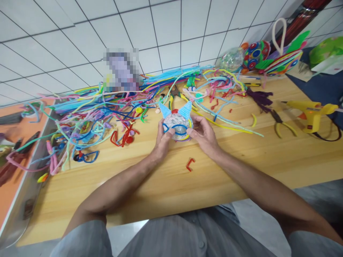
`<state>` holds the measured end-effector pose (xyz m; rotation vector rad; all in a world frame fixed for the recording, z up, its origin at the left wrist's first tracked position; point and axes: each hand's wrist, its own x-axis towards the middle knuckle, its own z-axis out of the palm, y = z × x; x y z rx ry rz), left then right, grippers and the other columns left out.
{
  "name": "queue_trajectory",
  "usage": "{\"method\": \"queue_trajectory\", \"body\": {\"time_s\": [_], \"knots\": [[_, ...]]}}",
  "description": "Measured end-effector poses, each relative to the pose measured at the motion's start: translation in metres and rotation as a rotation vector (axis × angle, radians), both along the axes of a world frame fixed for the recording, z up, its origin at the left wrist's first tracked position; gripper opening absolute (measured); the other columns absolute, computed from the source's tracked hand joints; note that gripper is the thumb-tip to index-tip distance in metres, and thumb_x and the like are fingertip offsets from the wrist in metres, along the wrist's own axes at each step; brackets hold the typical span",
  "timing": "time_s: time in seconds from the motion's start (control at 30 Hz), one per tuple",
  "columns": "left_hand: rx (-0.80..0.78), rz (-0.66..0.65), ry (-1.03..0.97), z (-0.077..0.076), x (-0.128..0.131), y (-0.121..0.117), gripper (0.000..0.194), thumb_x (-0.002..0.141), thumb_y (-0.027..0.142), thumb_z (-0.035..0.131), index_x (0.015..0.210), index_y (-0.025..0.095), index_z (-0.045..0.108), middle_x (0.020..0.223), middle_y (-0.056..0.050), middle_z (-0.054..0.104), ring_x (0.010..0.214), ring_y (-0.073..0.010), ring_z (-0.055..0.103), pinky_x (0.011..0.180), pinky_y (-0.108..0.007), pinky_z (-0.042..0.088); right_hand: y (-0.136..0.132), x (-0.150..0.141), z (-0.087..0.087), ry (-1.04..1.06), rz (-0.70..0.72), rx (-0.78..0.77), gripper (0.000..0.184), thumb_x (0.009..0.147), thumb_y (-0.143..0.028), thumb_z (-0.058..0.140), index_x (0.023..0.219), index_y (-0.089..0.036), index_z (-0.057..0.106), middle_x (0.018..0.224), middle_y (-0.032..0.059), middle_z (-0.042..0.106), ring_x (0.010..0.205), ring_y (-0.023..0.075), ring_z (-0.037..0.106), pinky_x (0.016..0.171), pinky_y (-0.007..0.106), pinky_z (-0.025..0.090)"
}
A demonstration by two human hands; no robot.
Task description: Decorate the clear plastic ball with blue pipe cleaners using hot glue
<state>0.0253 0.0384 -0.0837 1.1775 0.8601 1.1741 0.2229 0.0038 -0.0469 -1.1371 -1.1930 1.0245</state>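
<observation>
Between both hands is a round, shiny, clear-looking ball [171, 119] with two light-blue pointed ears and a red piece on top. Across its front lies a pair of blue pipe-cleaner glasses [179, 126]. My left hand [162, 137] wraps the ball's left side, its thumb at the glasses' lower edge. On the other side, my right hand [204, 134] is closed round the ball, thumb against the right end of the glasses. A yellow strip shows along the ball's right edge. Nearer me, a bent red pipe-cleaner piece [190, 164] lies on the wooden table [150, 192].
Tangled coloured pipe cleaners [88, 121] cover the left and back. Pliers [174, 93] lie behind the ball, with more pliers [282, 125] and a yellow glue gun [312, 112] at right. Colourful crafted figures [255, 55] stand by the tiled wall [195, 32].
</observation>
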Motion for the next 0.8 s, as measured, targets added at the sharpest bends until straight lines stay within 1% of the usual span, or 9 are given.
{"method": "queue_trajectory", "body": {"time_s": [0.13,0.2,0.27,0.33,0.4,0.5,0.57,0.63,0.8], "knots": [[0.007,-0.006,0.033,-0.001,-0.001,0.000,0.080,0.092,0.073,0.074,0.158,0.037,0.046,0.154,-0.007,0.064,0.144,-0.0317,0.062,0.124,-0.049,0.051,0.001,-0.002,-0.004,0.010,0.001,0.005,0.065,0.087,-0.070,0.089,0.131,-0.027,0.066,0.120,0.0059,0.073,0.101,0.0237,0.070,0.076,0.038,0.065],[0.006,-0.010,0.043,0.001,-0.001,-0.002,0.084,0.091,0.074,0.075,0.160,0.037,0.045,0.154,-0.007,0.063,0.145,-0.0317,0.061,0.124,-0.047,0.051,0.000,-0.002,-0.006,-0.032,-0.012,0.039,0.062,0.092,-0.070,0.083,0.134,-0.027,0.065,0.121,0.0066,0.074,0.101,0.0239,0.071,0.080,0.039,0.066],[-0.006,-0.008,0.035,0.007,0.001,-0.005,0.088,0.089,0.076,0.077,0.160,0.036,0.045,0.155,-0.007,0.063,0.146,-0.0320,0.061,0.125,-0.047,0.050,-0.003,-0.002,-0.007,-0.141,-0.092,0.119,0.057,0.099,-0.068,0.076,0.138,-0.028,0.063,0.125,0.0078,0.073,0.106,0.0247,0.072,0.086,0.042,0.065],[-0.017,0.000,0.027,0.015,0.004,-0.008,0.090,0.088,0.077,0.079,0.160,0.035,0.045,0.154,-0.008,0.064,0.146,-0.0325,0.061,0.125,-0.047,0.050,-0.006,0.000,-0.004,-0.297,-0.204,0.251,0.051,0.104,-0.060,0.073,0.143,-0.029,0.062,0.131,0.0093,0.071,0.113,0.0266,0.071,0.092,0.045,0.064],[-0.027,0.018,0.037,0.024,0.007,-0.011,0.093,0.086,0.079,0.080,0.159,0.033,0.044,0.151,-0.009,0.066,0.145,-0.0332,0.060,0.125,-0.047,0.050,-0.009,0.005,0.002,-0.463,-0.267,0.427,0.048,0.106,-0.050,0.073,0.148,-0.032,0.062,0.135,0.0104,0.070,0.121,0.0298,0.069,0.097,0.049,0.063],[-0.044,0.039,0.069,0.034,0.010,-0.014,0.101,0.082,0.083,0.082,0.159,0.030,0.042,0.146,-0.011,0.065,0.142,-0.0338,0.060,0.122,-0.047,0.051,-0.011,0.010,0.013,-0.670,-0.254,0.684,0.049,0.104,-0.037,0.078,0.151,-0.037,0.065,0.134,0.0101,0.070,0.124,0.0322,0.069,0.103,0.053,0.062],[-0.037,0.026,0.089,0.038,0.010,-0.014,0.102,0.082,0.083,0.082,0.159,0.029,0.042,0.144,-0.011,0.064,0.137,-0.0330,0.062,0.119,-0.047,0.052,-0.011,0.010,0.018,-0.754,-0.240,0.789,0.049,0.103,-0.029,0.080,0.149,-0.036,0.068,0.129,0.0098,0.071,0.117,0.0305,0.071,0.099,0.051,0.063],[-0.016,0.011,0.105,0.040,0.010,-0.015,0.101,0.083,0.081,0.083,0.158,0.027,0.042,0.143,-0.012,0.064,0.134,-0.0327,0.063,0.119,-0.048,0.052,-0.011,0.008,0.020,-0.796,-0.227,0.826,0.046,0.103,-0.024,0.078,0.147,-0.034,0.071,0.123,0.0097,0.072,0.111,0.0285,0.072,0.094,0.048,0.063],[0.004,0.012,0.122,0.041,0.010,-0.016,0.095,0.084,0.077,0.085,0.154,0.025,0.048,0.145,-0.013,0.065,0.134,-0.0339,0.064,0.123,-0.054,0.051,-0.010,0.005,0.020,-0.845,-0.188,0.792,0.040,0.103,-0.021,0.076,0.143,-0.029,0.075,0.117,0.0096,0.075,0.104,0.0273,0.072,0.089,0.045,0.063]]}}
